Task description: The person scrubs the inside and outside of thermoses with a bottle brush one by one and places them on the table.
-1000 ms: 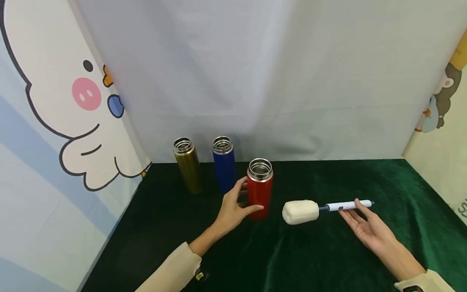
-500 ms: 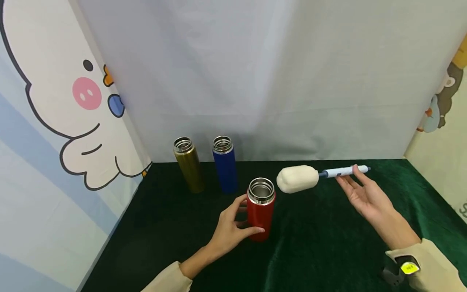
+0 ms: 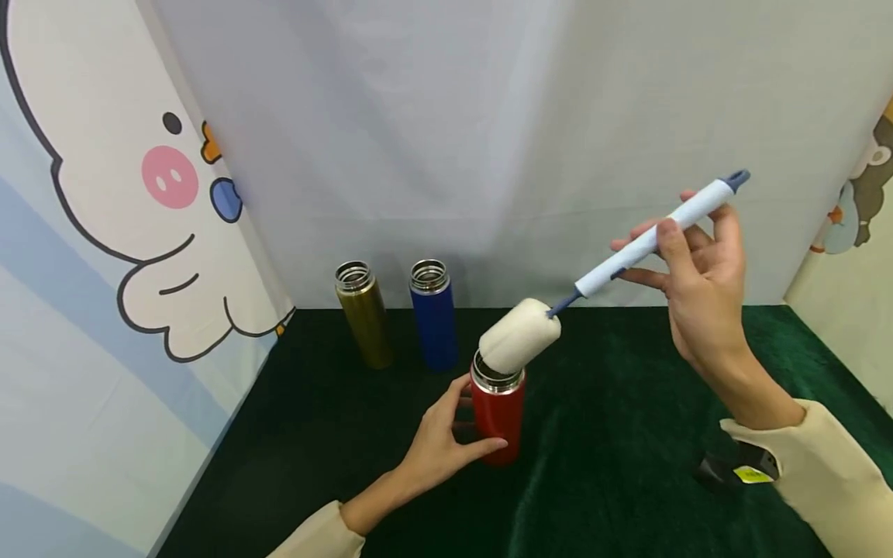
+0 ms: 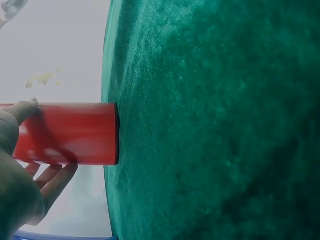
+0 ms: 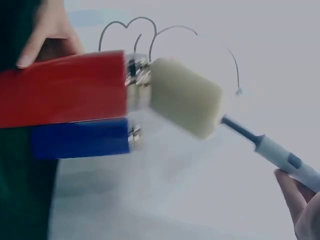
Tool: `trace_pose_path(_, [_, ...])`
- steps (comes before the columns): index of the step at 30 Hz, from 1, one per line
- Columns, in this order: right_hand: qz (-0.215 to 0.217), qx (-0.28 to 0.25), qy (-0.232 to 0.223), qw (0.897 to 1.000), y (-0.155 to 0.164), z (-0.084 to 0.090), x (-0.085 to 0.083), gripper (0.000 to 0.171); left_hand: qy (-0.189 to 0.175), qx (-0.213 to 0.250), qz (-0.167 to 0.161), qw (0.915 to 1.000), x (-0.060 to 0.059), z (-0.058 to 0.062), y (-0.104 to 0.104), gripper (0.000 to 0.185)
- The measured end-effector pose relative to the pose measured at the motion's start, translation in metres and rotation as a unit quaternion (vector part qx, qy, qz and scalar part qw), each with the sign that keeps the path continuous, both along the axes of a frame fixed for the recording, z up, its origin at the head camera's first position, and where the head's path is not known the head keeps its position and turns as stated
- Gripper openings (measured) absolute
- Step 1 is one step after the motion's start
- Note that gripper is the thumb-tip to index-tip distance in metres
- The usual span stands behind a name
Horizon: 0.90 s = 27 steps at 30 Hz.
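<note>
My left hand (image 3: 443, 438) grips the lower body of a red bottle (image 3: 498, 422), which stands upright without a lid on the green cloth. In the left wrist view the thumb and fingers lie on either side of the red bottle (image 4: 80, 132). My right hand (image 3: 708, 302) pinches the white handle of a bottle brush (image 3: 631, 252), held tilted. Its cream sponge head (image 3: 519, 337) is at the bottle's steel mouth, with the lower end over the opening. The right wrist view shows the sponge head (image 5: 185, 97) against the rim, mostly outside the bottle.
A gold bottle (image 3: 366, 325) and a blue bottle (image 3: 434, 325) stand lidless behind and left of the red one. Dark green cloth (image 3: 614, 434) covers the table. A pale curtain (image 3: 488, 139) hangs along the back edge.
The red bottle came nearer in my left hand, then stayed. My right hand rose and tilted the brush from nearly level, bringing its sponge head left to the bottle's mouth.
</note>
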State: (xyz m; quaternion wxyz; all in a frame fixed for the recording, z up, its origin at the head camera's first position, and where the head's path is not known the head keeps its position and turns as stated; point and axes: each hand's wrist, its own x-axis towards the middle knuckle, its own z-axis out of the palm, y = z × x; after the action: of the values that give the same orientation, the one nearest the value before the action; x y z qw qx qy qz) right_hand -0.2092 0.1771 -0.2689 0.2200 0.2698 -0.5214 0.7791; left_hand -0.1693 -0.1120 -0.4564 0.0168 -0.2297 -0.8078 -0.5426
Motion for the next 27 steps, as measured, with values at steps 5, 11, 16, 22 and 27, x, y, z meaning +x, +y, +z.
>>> trace_pose_path(5, [-0.015,0.145,0.065,0.987,-0.024,0.027,0.010,0.037,0.000,0.001,0.004,1.0000,0.001,0.000,0.000,0.083])
trace_pose_path(11, [-0.056,0.298,0.098,0.948,-0.047,0.042,0.016,0.044,-0.010,0.000,-0.017,0.9998,0.000,-0.004,0.000,0.083])
trace_pose_path(16, [-0.092,0.381,0.117,0.912,-0.068,0.039,0.021,0.047,-0.032,-0.001,-0.064,0.9974,-0.002,-0.011,0.000,0.081])
trace_pose_path(22, [-0.069,0.413,0.122,0.900,-0.086,0.020,0.016,0.044,-0.047,-0.004,-0.074,0.9962,-0.005,-0.014,0.002,0.079])
trace_pose_path(27, [-0.036,0.442,0.137,0.886,-0.083,-0.021,0.012,0.042,-0.051,-0.014,-0.070,0.9961,-0.005,-0.012,0.006,0.078])
